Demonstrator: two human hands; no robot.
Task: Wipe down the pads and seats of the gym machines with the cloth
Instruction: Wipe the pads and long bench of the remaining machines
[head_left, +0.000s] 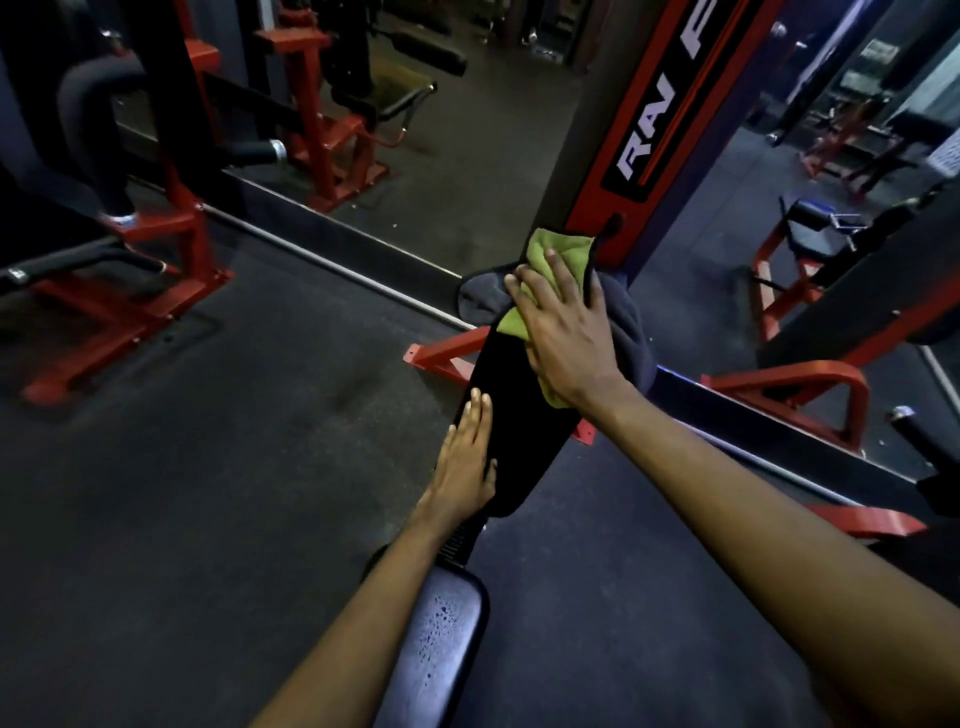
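Observation:
A long black back pad (511, 441) of a gym machine slopes away from me at the centre. My right hand (563, 338) lies flat on a green cloth (558, 249), pressing it against the upper part of the pad with straight fingers. My left hand (465, 465) rests open on the pad's left edge, lower down. Below it sits the black seat (441, 639), dotted with small droplets. A dark grey garment (628, 322) hangs over the top of the pad, behind the cloth.
A red and black upright (654, 119) with white lettering rises behind the pad. Red machine frames stand at the left (130, 291) and right (795, 395). A wall mirror runs along the back. Dark rubber floor (234, 467) lies to either side of the seat.

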